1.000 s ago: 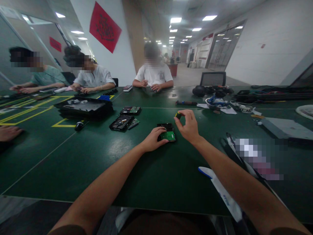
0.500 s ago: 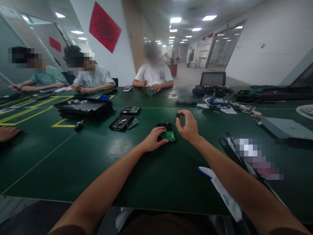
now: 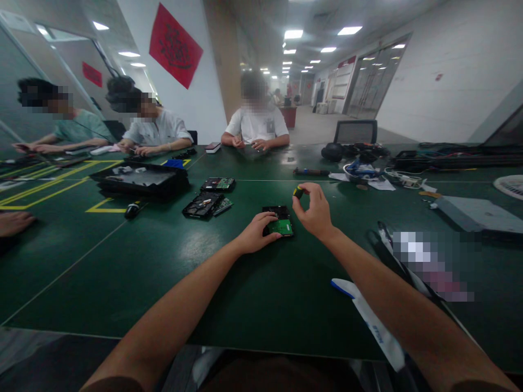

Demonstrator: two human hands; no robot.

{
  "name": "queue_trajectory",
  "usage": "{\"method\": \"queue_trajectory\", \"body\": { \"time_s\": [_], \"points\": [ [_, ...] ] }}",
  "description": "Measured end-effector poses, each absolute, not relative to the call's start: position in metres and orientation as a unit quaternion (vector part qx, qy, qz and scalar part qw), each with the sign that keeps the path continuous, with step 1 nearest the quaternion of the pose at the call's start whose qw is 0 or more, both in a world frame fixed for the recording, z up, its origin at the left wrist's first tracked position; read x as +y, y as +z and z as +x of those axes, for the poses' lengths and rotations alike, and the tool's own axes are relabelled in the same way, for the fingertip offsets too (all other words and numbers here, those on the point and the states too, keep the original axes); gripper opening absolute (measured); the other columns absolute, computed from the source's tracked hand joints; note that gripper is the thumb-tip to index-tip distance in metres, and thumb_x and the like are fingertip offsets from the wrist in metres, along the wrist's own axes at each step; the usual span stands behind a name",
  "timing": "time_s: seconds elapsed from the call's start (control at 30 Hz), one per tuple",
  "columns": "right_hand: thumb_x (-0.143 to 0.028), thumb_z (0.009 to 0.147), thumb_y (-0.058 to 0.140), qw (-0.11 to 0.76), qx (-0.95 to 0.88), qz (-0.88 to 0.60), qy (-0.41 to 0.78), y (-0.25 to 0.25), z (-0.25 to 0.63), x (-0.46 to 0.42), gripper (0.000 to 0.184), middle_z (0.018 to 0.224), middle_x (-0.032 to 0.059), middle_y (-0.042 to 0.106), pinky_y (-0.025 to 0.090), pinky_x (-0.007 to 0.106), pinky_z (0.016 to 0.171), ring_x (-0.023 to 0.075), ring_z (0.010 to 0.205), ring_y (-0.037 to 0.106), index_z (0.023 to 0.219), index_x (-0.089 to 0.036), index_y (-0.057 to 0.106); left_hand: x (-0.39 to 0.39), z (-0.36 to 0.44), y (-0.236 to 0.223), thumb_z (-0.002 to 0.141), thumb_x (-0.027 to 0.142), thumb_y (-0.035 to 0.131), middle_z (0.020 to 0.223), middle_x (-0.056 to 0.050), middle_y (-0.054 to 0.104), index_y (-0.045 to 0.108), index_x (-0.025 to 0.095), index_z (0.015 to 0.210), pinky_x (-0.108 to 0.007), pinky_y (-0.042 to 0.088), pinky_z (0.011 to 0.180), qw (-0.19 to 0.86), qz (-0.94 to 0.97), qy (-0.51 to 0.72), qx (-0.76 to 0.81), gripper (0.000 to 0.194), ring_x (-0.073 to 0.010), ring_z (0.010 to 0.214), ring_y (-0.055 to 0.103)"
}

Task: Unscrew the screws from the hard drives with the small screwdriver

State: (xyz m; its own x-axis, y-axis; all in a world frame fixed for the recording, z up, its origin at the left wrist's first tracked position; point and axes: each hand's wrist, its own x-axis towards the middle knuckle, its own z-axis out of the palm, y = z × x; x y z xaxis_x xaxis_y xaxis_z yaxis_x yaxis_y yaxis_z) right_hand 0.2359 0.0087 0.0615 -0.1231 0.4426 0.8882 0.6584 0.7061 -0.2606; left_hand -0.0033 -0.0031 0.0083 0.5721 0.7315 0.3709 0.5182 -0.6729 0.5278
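A hard drive [image 3: 281,225] with a green circuit board lies on the green table. My left hand [image 3: 257,234] grips its left side, fingers over the top and thumb along the near edge. Just right of the drive and raised above it, my right hand [image 3: 314,211] pinches a black-and-yellow screwdriver [image 3: 298,191] by its handle. The screwdriver's shaft cannot be made out. To the left lie another opened drive [image 3: 201,205], a loose circuit board [image 3: 223,206] and a further drive [image 3: 218,184].
A black tray [image 3: 141,179] stands at the left, with a small black object [image 3: 132,210] before it. A metal case [image 3: 480,213], cables [image 3: 359,170] and a white-and-blue strip [image 3: 373,321] lie to the right. Several people sit around the table; another person's hand [image 3: 16,223] rests at the left edge.
The screwdriver handle has tilted slightly and shows more yellow in my right fingers. My left hand and the hard drive stay in place.
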Motion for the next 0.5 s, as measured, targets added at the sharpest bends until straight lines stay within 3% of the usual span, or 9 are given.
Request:
{"method": "queue_trajectory", "body": {
  "time_s": [0.17, 0.5],
  "points": [
    [-0.035, 0.097, 0.063, 0.541, -0.745, -0.377, -0.097, 0.0612, 0.2370, 0.0104, 0.034, 0.119, 0.0116, 0.067, 0.056, 0.052, 0.097, 0.0304, 0.110, 0.065, 0.129, -0.025, 0.056, -0.0023, -0.0034, 0.0072, 0.089, 0.048, 0.071, 0.149, -0.014, 0.054, 0.058, 0.022, 0.138, -0.055, 0.038, 0.122, 0.183, 0.867, 0.289, 0.362, 0.057, -0.0313, 0.143, 0.047],
    [-0.027, 0.096, 0.059, 0.548, -0.750, -0.356, -0.104, 0.0635, 0.2369, 0.0082, 0.036, 0.120, 0.0131, 0.065, 0.056, 0.051, 0.098, 0.0304, 0.114, 0.063, 0.132, -0.024, 0.056, -0.0028, -0.0041, 0.0084, 0.090, 0.050, 0.070, 0.147, -0.015, 0.054, 0.058, 0.020, 0.139, -0.052, 0.038, 0.122, 0.178, 0.870, 0.292, 0.357, 0.059, -0.0306, 0.143, 0.047]
  ]
}}
